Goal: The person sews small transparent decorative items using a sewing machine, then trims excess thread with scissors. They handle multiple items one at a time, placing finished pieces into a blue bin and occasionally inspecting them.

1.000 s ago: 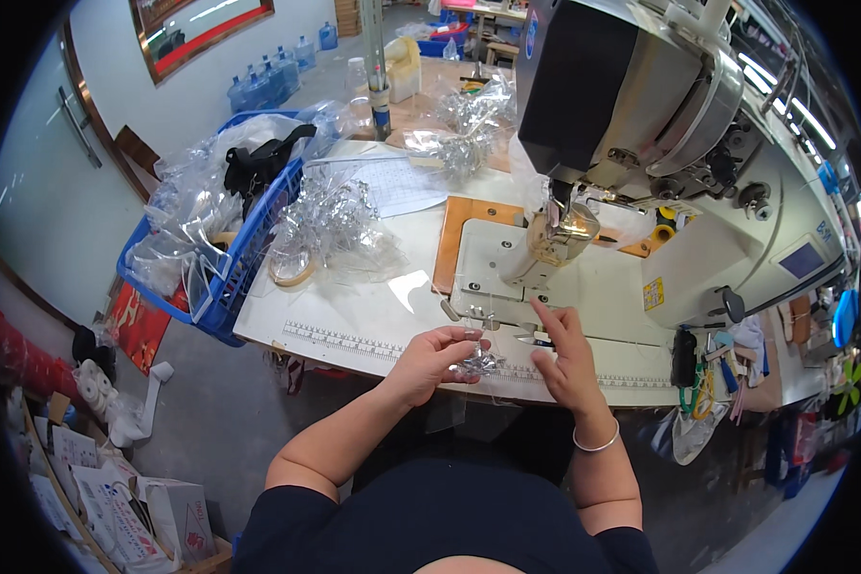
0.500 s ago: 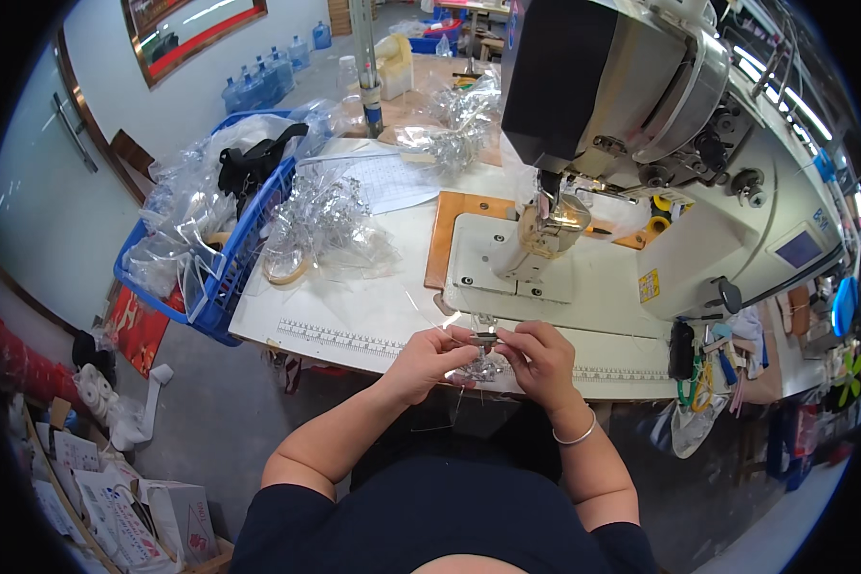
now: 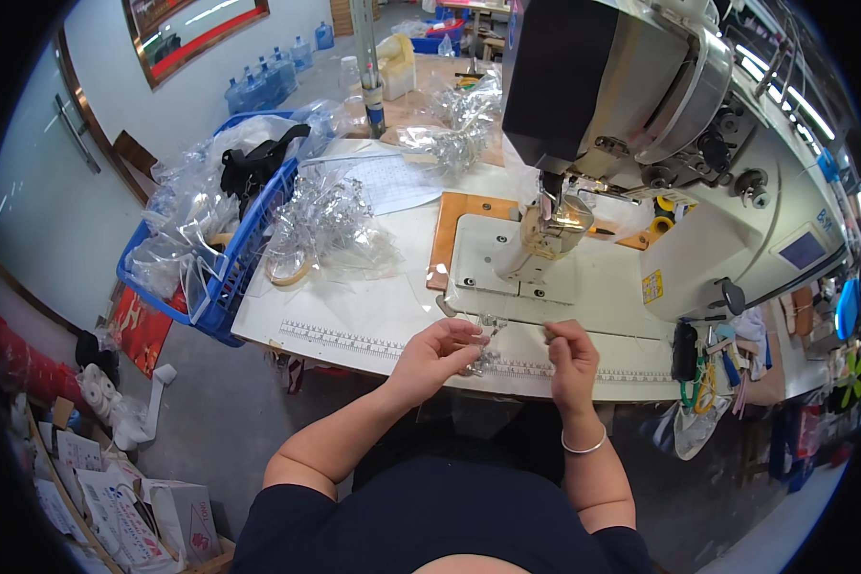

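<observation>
My left hand [image 3: 435,358] is closed at the table's front edge. Between its thumb and fingers is a clear plastic piece with small silvery metal parts [image 3: 488,358], which hangs out to the right of the fingertips. To its right and a little apart, my right hand [image 3: 572,362] is pinched above the table. Whatever its fingertips hold, if anything, is too small to make out. Beyond both hands stands a sewing machine [image 3: 538,249] with a white base plate on an orange-brown board [image 3: 442,244].
A heap of clear plastic pieces with silvery parts [image 3: 320,225] lies at the left. Beside it stands a blue basket [image 3: 230,287] full of plastic bags. A ruler strip [image 3: 344,340] runs along the front edge. Scissors and tools [image 3: 703,368] hang at the right.
My right hand has moved right, away from the plastic piece and my left hand. My left hand has stayed in place and still holds the piece.
</observation>
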Motion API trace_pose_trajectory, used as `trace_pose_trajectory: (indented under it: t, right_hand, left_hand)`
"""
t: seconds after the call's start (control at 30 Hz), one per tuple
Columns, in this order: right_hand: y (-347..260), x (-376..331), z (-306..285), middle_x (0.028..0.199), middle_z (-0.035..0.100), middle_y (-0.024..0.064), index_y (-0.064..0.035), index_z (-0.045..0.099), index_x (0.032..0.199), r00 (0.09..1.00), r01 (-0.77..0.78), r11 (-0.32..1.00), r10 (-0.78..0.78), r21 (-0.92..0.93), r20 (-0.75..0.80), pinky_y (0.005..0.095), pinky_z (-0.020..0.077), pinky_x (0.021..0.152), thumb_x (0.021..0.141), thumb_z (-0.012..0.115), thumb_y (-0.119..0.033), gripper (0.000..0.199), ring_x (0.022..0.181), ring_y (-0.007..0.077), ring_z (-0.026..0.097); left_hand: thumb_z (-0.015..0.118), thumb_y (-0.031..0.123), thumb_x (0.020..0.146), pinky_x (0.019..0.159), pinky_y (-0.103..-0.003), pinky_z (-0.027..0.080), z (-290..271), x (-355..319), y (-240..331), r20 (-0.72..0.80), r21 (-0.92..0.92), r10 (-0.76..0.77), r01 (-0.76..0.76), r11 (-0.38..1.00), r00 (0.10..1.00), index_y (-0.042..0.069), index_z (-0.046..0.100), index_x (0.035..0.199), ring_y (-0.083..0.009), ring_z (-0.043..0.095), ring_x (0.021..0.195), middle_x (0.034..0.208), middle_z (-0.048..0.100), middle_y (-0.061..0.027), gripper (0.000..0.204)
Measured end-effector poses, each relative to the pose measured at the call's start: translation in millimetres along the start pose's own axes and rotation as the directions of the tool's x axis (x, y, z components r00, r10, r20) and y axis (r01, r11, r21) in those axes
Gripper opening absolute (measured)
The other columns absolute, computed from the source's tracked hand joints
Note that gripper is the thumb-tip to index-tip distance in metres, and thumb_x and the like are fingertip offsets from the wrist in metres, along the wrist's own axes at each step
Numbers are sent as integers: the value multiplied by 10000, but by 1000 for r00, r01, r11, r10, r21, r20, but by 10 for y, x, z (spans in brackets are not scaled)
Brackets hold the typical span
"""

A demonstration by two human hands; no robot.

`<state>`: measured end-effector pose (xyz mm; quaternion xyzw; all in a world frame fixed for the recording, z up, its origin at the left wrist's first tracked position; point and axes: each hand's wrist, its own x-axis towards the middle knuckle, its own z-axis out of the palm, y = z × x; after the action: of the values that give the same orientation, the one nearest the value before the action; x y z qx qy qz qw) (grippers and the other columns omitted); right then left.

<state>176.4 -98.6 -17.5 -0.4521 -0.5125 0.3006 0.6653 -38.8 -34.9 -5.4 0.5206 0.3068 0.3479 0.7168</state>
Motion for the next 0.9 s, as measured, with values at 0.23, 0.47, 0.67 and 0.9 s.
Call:
trace_pose_trajectory:
  t: [0.23, 0.47, 0.67, 0.9]
  right_hand:
    - [-515, 128, -81, 867, 586, 61, -14, 651, 1002, 970, 233, 959, -218, -162, 105, 250, 458, 702, 794, 685, -35, 211, 774, 149, 567]
    - [-735, 123, 135, 759, 588, 33, -138, 704, 953, 871, 472, 676, -259, -566, 418, 292, 455, 520, 682, 789, -149, 284, 622, 188, 573]
    - [-665, 111, 193, 751, 594, 42, -119, 709, 914, 921, 305, 833, -136, -461, 364, 287, 457, 528, 696, 777, -128, 228, 612, 190, 578]
    - [-251, 264, -124, 771, 601, 85, -26, 680, 887, 988, 134, 795, -153, -591, 19, 267, 451, 584, 797, 678, -32, 90, 667, 172, 579]
  left_hand:
    - [669, -78, 715, 859, -412, 517, -84, -24, 203, 400, 602, 828, -794, 86, 392, 79, 636, 731, -328, 594, 1097, 979, 637, -59, 161]
    - [742, -69, 653, 841, -418, 525, -46, -57, 177, 308, 549, 849, -809, 209, 429, 80, 625, 703, -365, 584, 1099, 948, 578, -66, 196]
    - [743, -52, 670, 852, -415, 521, -55, -58, 174, 319, 549, 833, -805, 225, 451, 85, 630, 711, -363, 578, 1108, 955, 572, -65, 183]
    - [661, 7, 800, 836, -384, 525, -116, -91, 171, -134, 314, 457, -400, 861, 879, 44, 623, 992, -282, 630, 1000, 1005, 630, -95, 199]
